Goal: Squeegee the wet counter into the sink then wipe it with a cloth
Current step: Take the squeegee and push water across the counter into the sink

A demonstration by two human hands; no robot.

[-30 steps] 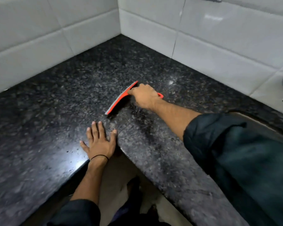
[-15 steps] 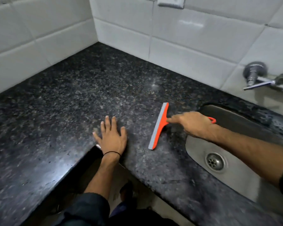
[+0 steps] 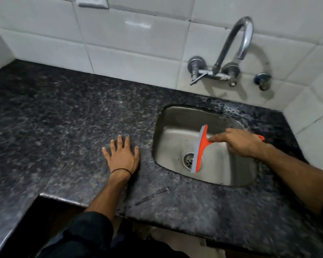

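Over the steel sink (image 3: 237, 180), the right hand (image 3: 239, 142) grips the orange squeegee (image 3: 199, 149) by its handle, blade hanging above the drain, its long axis running near to far. Wet counter (image 3: 63, 118) lies to the left, where the left hand (image 3: 122, 157) rests flat and spread, holding nothing. Half a second ago the blade was on the granite, short of the rim.

Tabletop (image 3: 63, 118): dark speckled polished stone, slight sheen. Sink (image 3: 237, 175) brushed stainless steel, matt; tap (image 3: 233, 43) shiny chromed metal. Squeegee (image 3: 200, 148): smooth orange plastic with grey rubber-looking blade; wall tiles (image 3: 134, 43) glossy white ceramic.
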